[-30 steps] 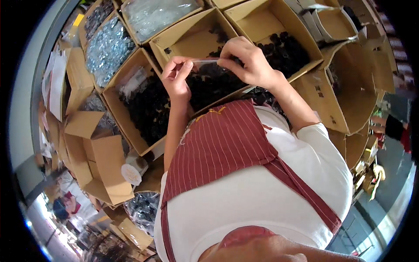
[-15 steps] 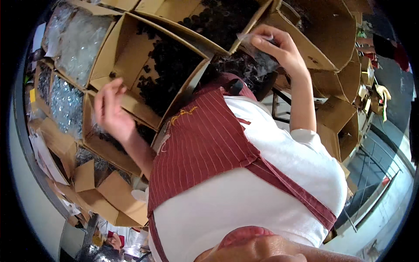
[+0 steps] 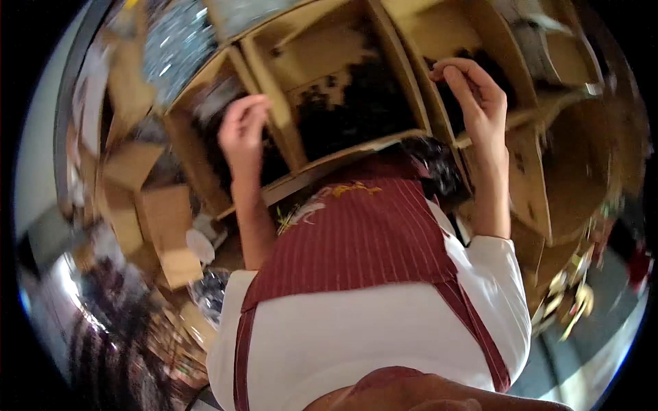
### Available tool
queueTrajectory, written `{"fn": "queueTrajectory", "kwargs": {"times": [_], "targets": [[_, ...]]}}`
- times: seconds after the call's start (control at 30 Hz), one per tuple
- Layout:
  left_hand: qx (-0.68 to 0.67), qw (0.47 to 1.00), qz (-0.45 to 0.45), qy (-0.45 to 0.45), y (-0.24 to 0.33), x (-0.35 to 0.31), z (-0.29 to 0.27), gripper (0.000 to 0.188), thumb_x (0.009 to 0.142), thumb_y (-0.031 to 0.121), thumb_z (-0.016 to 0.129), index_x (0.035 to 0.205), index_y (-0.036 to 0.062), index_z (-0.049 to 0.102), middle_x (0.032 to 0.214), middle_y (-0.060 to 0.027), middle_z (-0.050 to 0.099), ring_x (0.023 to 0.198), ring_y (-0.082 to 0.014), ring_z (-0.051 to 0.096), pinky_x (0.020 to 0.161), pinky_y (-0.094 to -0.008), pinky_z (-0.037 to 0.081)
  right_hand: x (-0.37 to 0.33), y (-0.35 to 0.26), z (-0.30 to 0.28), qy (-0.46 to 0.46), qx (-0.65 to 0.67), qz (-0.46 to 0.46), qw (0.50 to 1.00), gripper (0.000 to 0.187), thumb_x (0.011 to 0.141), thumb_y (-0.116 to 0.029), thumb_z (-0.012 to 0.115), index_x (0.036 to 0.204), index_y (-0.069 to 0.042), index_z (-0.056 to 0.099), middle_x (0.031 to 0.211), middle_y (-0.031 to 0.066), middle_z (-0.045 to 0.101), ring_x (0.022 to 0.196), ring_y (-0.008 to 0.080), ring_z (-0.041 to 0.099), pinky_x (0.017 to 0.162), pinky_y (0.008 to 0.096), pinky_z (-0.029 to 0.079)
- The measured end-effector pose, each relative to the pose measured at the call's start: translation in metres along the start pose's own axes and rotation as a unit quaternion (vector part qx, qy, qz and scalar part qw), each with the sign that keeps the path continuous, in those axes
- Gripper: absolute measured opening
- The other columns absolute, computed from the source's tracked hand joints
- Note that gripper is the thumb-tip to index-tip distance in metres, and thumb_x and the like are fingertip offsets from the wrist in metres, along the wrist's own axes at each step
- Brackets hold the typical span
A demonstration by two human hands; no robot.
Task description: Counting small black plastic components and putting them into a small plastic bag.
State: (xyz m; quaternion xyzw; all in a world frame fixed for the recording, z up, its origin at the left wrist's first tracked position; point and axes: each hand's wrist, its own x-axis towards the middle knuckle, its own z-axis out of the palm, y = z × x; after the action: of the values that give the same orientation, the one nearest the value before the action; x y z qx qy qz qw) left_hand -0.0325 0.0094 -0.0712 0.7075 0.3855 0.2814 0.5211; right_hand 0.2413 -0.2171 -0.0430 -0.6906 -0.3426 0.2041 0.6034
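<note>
1. Big cardboard boxes (image 3: 343, 61) sit side by side, with dark little pieces (image 3: 356, 109) inside.
2. The striped red apron (image 3: 356, 233) is below them.
3. The right hand (image 3: 473, 92) hangs over a box, fingers curled; whether it holds anything, I cannot tell.
4. The left hand (image 3: 243, 130) reaches into another box, half open and blurry.

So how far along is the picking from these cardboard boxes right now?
Nothing finished shows in this view. In hand: the left hand reaches over a cardboard box of small dark parts, and the right hand is raised at another box of dark pieces; motion blur hides whether either hand grips anything. The middle box is partly full of dark parts, so plenty apparently remains.
</note>
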Motion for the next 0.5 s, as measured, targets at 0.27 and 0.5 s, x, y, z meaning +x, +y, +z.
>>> {"fn": "queueTrajectory", "kwargs": {"times": [0.27, 0.5], "targets": [[0.082, 0.987, -0.072, 0.118, -0.024, -0.085, -0.022, 0.014, 0.095, 0.005, 0.057, 0.106, 0.0035, 0.066, 0.1, -0.0041, 0.069, 0.092, -0.0102, 0.062, 0.082, -0.025, 0.048, 0.066, -0.021, 0.174, -0.325, -0.131, -0.266, 0.898, 0.016, 0.091, -0.008, 0.06, 0.105, -0.002, 0.065, 0.095, 0.0127, 0.069, 0.088, 0.027, 0.067, 0.076, 0.0351, 0.053], [0.073, 0.989, 0.022, 0.13, -0.041, -0.103, -0.036, 0.012, 0.089, 0.003, 0.061, 0.101, 0.0023, 0.063, 0.096, -0.0138, 0.068, 0.085, -0.0275, 0.067, 0.074, -0.0335, 0.053, 0.091, 0.038, 0.395, -0.413, -0.436, -0.318, 0.734, 0.026, 0.085, -0.025, 0.066, 0.101, -0.005, 0.068, 0.097, 0.0149, 0.069, 0.096, 0.0354, 0.065, 0.082, 0.0434, 0.055]]}}
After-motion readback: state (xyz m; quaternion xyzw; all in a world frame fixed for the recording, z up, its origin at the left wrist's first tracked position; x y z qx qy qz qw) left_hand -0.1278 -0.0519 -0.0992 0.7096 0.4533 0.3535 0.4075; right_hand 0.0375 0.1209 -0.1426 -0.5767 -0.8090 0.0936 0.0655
